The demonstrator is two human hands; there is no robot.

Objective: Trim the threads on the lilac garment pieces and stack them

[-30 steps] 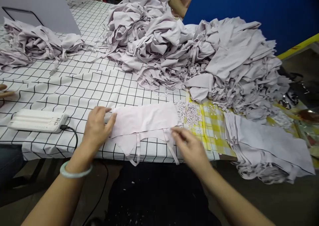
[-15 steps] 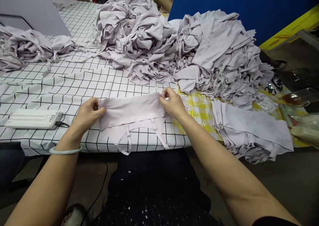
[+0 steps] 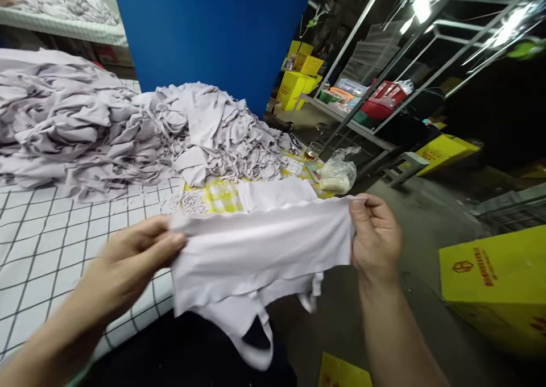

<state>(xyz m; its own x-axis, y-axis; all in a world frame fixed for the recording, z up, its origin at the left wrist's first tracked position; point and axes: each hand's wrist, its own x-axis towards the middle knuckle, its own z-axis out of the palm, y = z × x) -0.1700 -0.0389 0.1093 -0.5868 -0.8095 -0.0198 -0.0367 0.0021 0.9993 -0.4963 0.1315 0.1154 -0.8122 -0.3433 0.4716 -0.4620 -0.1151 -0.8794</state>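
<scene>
A pale lilac-grey bra top is stretched in the air by both hands, just off the table's front edge. My left hand pinches its left upper corner between thumb and fingers. At the right upper corner my right hand is closed on the cloth, thumb toward me. The thin shoulder straps hang down from the lower edge, one making a loop. Behind it, partly covered, lies a flat stack of the same cloth.
A big heap of lilac-grey garments covers the back of the checked tablecloth. A blue board stands behind. A glass and a plastic bag sit at the right corner. A yellow box is on the right.
My view has swung to the right. Both hands have lifted the bra top from the tabletop and carried it right, past the table's edge, still gripping its corners.
</scene>
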